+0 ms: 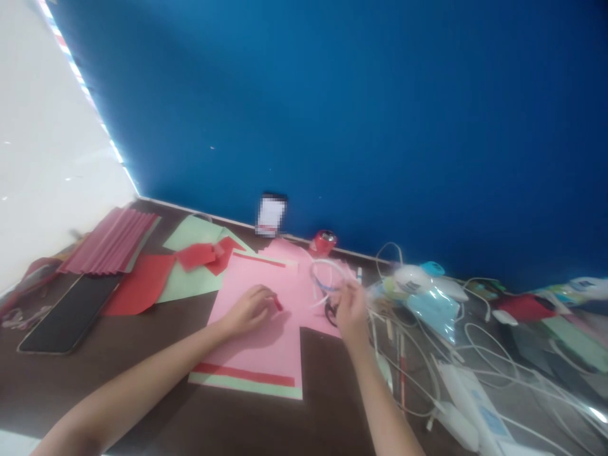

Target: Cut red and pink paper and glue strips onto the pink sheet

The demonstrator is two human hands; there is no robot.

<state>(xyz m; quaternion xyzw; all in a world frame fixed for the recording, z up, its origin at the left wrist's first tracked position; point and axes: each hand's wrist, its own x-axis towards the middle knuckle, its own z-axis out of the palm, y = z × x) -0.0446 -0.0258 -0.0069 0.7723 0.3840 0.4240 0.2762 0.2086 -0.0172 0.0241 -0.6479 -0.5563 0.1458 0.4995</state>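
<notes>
My left hand rests over a pink sheet of paper that has red and green strips along its top and bottom edges. A small red paper piece shows at its fingertips, held in a pinch. To the right, my right hand is closed on the near side of a pale, see-through ring that looks like a roll of tape, smeared by motion. Under that hand, a dark loop like a scissors handle shows beside more pink paper.
Folded pink paper, a dark phone, red paper and green sheets lie left. A red round object and a blurred-out upright item stand by the blue wall. Tangled white cables and plastic packets crowd the right.
</notes>
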